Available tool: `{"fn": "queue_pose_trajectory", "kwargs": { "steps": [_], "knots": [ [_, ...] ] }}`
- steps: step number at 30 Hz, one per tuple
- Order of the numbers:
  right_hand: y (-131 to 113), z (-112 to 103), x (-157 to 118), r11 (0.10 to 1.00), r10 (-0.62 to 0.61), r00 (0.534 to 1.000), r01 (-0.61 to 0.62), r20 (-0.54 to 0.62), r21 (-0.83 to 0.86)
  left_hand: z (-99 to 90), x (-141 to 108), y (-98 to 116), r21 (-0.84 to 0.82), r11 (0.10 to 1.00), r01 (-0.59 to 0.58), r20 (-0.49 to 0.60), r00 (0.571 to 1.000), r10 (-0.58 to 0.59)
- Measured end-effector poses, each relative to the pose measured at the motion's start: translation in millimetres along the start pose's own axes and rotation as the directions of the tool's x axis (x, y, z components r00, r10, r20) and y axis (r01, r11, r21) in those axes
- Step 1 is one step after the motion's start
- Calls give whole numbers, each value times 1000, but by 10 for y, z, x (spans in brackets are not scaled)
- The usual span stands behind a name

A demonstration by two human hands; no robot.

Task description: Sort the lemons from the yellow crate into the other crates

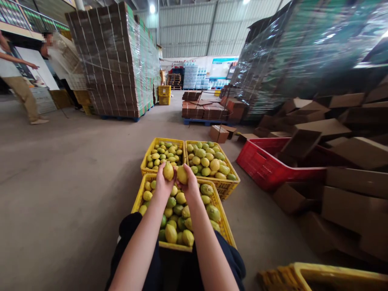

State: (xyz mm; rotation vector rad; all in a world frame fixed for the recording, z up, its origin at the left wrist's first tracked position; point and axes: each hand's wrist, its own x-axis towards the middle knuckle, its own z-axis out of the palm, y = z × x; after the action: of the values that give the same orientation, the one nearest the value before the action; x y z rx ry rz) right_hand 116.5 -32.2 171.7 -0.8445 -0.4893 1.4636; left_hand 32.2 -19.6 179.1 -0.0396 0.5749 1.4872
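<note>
The left hand (pixel 163 182) was closed around a yellow lemon (pixel 168 171), fingers wrapped about its lower half. The right hand (pixel 190 182) was likewise closed around a second lemon (pixel 182 174), held just beside the first; the two fruits nearly touched. Both hands were raised over the far rim of the near yellow crate (pixel 137 200), which stood on the floor directly before the person's knees.

Each held lemon was oval, smooth and plain yellow, with the left one tapering to a small point at its upper end. The near crate held mixed yellow and green lemons heaped close to its rim.

At 12 o'clock from the hands, two further yellow crates stood side by side, touching the near one: the left far crate (pixel 146 155) with smaller fruit, the right far crate (pixel 233 169) with larger, greener fruit. At 3 o'clock lay a red crate (pixel 260 165) among piled cardboard boxes (pixel 348 202), near the right far crate. At 9 o'clock the concrete floor (pixel 60 182) lay open as far as a wrapped pallet of flat cartons (pixel 115 60), well apart at 11 o'clock, with two other people beyond it.
</note>
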Motion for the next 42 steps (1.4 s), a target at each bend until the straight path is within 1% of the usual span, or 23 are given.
{"fn": "queue_pose_trajectory", "kwargs": {
  "steps": [3,4,7,11,15,17,21,25,27,29,32,35,37,42],
  "knots": [
    [-72,-22,-23,984,173,984,-171,-31,53,-33,-16,26,34,997,74,12,997,-75],
    [-97,-39,-20,976,211,976,-207,-53,74,-52,-21,31,38,994,100,11,995,-101],
    [-143,-93,8,964,257,960,-245,-113,106,-103,-35,42,36,988,150,1,989,-150],
    [-125,-114,33,968,236,959,-219,-159,119,-110,-57,49,39,991,127,1,992,-128],
    [-65,-99,37,971,218,965,-200,-143,129,-66,-83,39,6,998,59,-3,998,-59],
    [-35,-96,49,971,219,969,-204,-114,126,-56,-81,28,-14,998,61,-21,998,-61],
    [4,-68,79,973,207,975,-196,-80,123,-72,-36,2,-29,995,99,-65,993,-101],
    [-4,11,63,964,232,966,-212,-113,164,-76,-4,-16,-61,995,76,-92,992,-82],
    [-16,47,43,958,240,963,-216,-119,186,-54,-11,-18,-80,995,57,-85,994,-64],
    [-28,66,25,954,240,966,-216,-100,206,-19,-29,-11,-78,996,41,-73,996,-46],
    [-47,66,4,949,214,973,-185,-91,255,38,-67,15,-78,997,16,-87,996,-23],
    [-81,51,-26,938,177,982,-149,-64,312,69,-105,47,-101,994,45,-69,996,-52],
    [-107,41,-51,927,171,984,-148,-39,344,70,-126,57,-109,991,75,-43,996,-80],
    [-123,5,-64,897,168,986,-146,-15,418,61,-154,34,-132,988,76,-33,996,-81]
  ]
}}
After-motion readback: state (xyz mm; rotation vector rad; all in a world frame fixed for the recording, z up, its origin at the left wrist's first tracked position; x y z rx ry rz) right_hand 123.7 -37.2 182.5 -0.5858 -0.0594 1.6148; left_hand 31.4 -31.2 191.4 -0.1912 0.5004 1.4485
